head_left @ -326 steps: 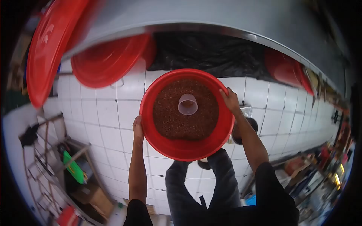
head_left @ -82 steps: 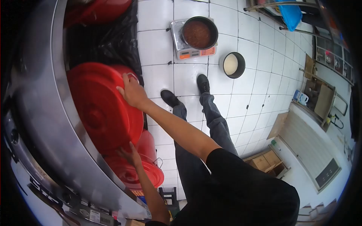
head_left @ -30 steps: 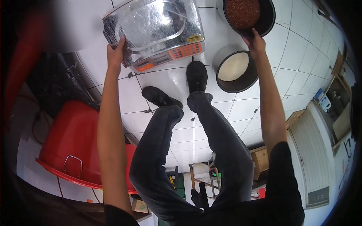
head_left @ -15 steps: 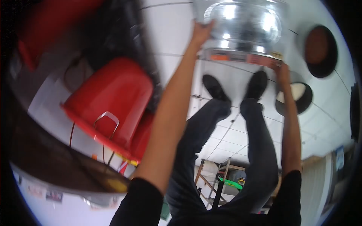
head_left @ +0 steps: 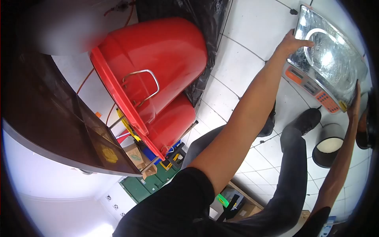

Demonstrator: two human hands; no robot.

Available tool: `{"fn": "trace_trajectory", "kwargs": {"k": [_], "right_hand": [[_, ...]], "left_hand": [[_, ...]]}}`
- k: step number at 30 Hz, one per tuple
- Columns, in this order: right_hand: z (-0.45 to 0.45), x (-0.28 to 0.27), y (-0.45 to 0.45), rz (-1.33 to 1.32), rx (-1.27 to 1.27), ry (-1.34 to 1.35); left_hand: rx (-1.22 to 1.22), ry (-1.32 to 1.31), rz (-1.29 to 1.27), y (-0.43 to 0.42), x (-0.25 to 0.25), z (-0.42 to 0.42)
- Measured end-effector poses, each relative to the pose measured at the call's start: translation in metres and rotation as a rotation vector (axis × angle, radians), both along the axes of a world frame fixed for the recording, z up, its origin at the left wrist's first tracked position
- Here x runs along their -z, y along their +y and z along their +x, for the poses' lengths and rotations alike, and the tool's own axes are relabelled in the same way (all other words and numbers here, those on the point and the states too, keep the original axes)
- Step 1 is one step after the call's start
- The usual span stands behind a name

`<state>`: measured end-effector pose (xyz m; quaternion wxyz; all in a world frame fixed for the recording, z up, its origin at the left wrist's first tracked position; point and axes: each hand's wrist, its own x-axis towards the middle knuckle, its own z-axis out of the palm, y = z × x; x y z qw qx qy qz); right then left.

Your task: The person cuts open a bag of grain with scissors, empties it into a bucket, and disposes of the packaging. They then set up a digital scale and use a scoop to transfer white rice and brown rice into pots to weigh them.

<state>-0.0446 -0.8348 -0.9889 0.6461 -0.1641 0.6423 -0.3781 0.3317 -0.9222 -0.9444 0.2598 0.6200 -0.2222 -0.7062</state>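
Observation:
Between my two hands is a digital weighing scale [head_left: 329, 55] with a shiny steel plate and an orange panel bearing displays and keys. My left hand [head_left: 293, 42] grips its left side, thumb lying over the plate's edge. My right hand [head_left: 354, 98] is at the opposite side, near the end of the keypad; its fingers are partly hidden. The scale is held above the white tiled floor, over and beyond my feet. Close to my right forearm stands a black bucket [head_left: 320, 157] with a whitish, grain-like content.
Two red tubs [head_left: 166, 55] with metal handles lean beside a dark brown table [head_left: 43, 118] on the left. Black plastic sheeting [head_left: 205, 47] lies behind them. Another dark bucket [head_left: 370, 118] is at the right edge. Cardboard boxes [head_left: 136, 156] and a green case [head_left: 138, 187] are lower down.
My view has swung toward the left, so the red tubs show more fully. The scale, still in both hands, now appears farther right and tilted, with its keypad visible.

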Motion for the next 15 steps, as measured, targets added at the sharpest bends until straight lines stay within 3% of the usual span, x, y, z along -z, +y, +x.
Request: {"fn": "trace_trajectory", "kwargs": {"k": [3, 5, 6, 7, 9, 11, 13, 14, 15], "right_hand": [[0.015, -0.051, -0.020, 0.113, 0.015, 0.135], [-0.011, -0.069, 0.012, 0.072, -0.146, 0.096], [-0.009, -0.102, 0.025, 0.084, -0.176, 0.074], [0.005, -0.141, 0.040, 0.097, -0.173, 0.127], [0.067, -0.277, 0.031, 0.259, -0.174, 0.108], [0.082, -0.349, 0.040, 0.307, -0.257, 0.011], [0.106, -0.410, 0.045, 0.304, -0.286, -0.066], [0.114, -0.425, 0.049, 0.309, -0.388, -0.165], [0.171, -0.494, 0.006, 0.313, -0.481, -0.150]], "left_hand": [[0.016, 0.032, -0.096, 0.030, -0.031, 0.006], [0.034, 0.186, -0.035, 0.064, -0.087, 0.024], [0.138, 0.087, 0.057, 0.073, -0.141, 0.034], [0.087, 0.075, 0.061, 0.100, -0.173, 0.044], [-0.024, 0.030, 0.086, 0.139, -0.268, 0.065], [-0.211, 0.107, 0.284, 0.210, -0.345, 0.103], [-0.245, -0.050, 0.415, 0.238, -0.469, 0.135], [-0.287, -0.023, 0.315, 0.262, -0.511, 0.154], [-0.325, -0.031, 0.261, 0.283, -0.555, 0.172]]}}
